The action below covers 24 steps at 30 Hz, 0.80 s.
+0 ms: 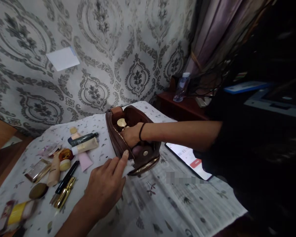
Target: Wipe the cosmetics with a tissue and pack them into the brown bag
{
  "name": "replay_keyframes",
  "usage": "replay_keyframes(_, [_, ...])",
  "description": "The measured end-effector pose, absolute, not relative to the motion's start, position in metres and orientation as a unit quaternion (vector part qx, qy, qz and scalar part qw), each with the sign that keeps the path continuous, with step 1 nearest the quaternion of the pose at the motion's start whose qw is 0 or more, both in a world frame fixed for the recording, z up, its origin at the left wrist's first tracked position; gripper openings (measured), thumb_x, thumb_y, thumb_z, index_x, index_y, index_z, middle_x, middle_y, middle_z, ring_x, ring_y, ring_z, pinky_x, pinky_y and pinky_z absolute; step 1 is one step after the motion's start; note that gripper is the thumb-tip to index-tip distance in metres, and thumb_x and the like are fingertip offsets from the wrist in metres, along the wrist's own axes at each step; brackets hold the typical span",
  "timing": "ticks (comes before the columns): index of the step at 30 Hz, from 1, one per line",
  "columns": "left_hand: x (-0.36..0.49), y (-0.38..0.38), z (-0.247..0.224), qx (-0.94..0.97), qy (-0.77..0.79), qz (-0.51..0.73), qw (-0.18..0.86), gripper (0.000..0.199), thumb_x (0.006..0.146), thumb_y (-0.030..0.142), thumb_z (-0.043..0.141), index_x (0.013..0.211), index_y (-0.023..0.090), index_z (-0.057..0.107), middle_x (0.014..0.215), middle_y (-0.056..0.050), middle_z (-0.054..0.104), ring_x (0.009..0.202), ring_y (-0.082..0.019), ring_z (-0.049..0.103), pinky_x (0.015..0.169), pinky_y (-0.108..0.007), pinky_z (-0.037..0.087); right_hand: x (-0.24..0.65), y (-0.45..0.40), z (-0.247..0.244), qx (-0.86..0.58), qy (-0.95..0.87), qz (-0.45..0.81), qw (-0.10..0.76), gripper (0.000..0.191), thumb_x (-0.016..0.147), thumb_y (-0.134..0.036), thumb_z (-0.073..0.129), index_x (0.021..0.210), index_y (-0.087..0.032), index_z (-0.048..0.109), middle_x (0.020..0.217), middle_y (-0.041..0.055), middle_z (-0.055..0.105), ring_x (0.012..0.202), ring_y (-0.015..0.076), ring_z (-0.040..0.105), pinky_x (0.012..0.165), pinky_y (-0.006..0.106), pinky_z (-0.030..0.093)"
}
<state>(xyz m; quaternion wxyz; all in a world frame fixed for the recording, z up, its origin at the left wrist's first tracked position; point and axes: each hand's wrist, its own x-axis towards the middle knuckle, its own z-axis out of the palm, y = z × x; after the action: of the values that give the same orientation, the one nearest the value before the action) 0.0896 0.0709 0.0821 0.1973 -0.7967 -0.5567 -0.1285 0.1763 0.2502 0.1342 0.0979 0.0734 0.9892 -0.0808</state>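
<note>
On the printed white cloth [143,207], at the middle of the scene: one brown bag [117,143], unzipped and gaping, its gold zip [145,167] showing along the near edge. Your right hand [132,134] is inside it, with a black band [141,132] at your wrist; its fingertips are mostly hidden, so whether they pinch anything cannot be told. Beside that hand, at the far left inside the bag: one round gold lid [121,122].

Your left hand [105,179] is at the bag's near left edge, back upward, fingers stretched and close together; whether they pinch the edge cannot be told.

Left of the bag, laid loosely: one dark tube [82,139]; one cream tube [86,145] with a white cap; one pink tube [85,161]; one amber jar [65,154], a small pale jar [64,165] just on its near side; one beige bottle [54,171]; one black stick [68,176], and beside it gold tubes [64,193]. Near left, blurred: one item with a yellow band [17,212].

To the right, partly beneath your forearm: one phone [184,154], screen lit. Far right, upon a reddish stand [166,104]: one clear bottle [182,87], white-capped, upright.
</note>
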Motion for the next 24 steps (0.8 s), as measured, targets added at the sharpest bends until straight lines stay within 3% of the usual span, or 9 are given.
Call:
replay_keyframes(5, [0.090, 0.072, 0.081, -0.802, -0.538, -0.137, 0.220, 0.056, 0.082, 0.006, 0.043, 0.138, 0.010, 0.040, 0.088, -0.006, 0.067, 0.069, -0.019, 0.065, 0.052, -0.028, 0.052, 0.206, 0.254, 0.161, 0.036, 0.989, 0.026, 0.143, 0.016, 0.087, -0.014, 0.059, 0.095, -0.006, 0.072, 0.093, 0.0140, 0.073, 0.083, 0.0226, 0.065, 0.070, 0.031, 0.043])
replay_keyframes(8, [0.090, 0.072, 0.081, -0.802, -0.535, -0.136, 0.229, 0.054, 0.081, 0.005, 0.042, 0.136, 0.008, 0.043, 0.085, -0.005, 0.066, 0.067, -0.019, 0.065, 0.050, -0.029, 0.051, 0.231, 0.258, 0.162, 0.035, 0.992, 0.042, 0.115, 0.020, 0.092, -0.018, 0.054, 0.090, -0.008, 0.071, 0.087, 0.0132, 0.071, 0.077, 0.0208, 0.064, 0.068, 0.031, 0.040])
replay_keyframes(15, [0.089, 0.074, 0.077, -0.802, -0.528, -0.148, 0.236, 0.052, 0.083, 0.003, 0.037, 0.135, 0.004, 0.044, 0.085, -0.006, 0.067, 0.067, -0.018, 0.065, 0.050, -0.029, 0.051, 0.259, 0.271, 0.136, 0.000, 0.998, 0.023, 0.060, 0.020, 0.088, -0.009, 0.054, 0.074, -0.014, 0.067, 0.083, 0.0085, 0.069, 0.082, 0.0181, 0.060, 0.074, 0.032, 0.036])
replay_keyframes(24, [0.084, 0.078, 0.072, -0.813, -0.513, -0.171, 0.215, 0.047, 0.091, 0.008, 0.030, 0.134, 0.004, 0.048, 0.076, -0.004, 0.065, 0.061, -0.014, 0.061, 0.051, -0.025, 0.048, 0.264, 0.277, 0.125, -0.040, 0.999, 0.004, -0.009, 0.019, 0.094, -0.017, 0.053, 0.081, -0.018, 0.066, 0.087, 0.0065, 0.069, 0.086, 0.0193, 0.060, 0.082, 0.034, 0.039])
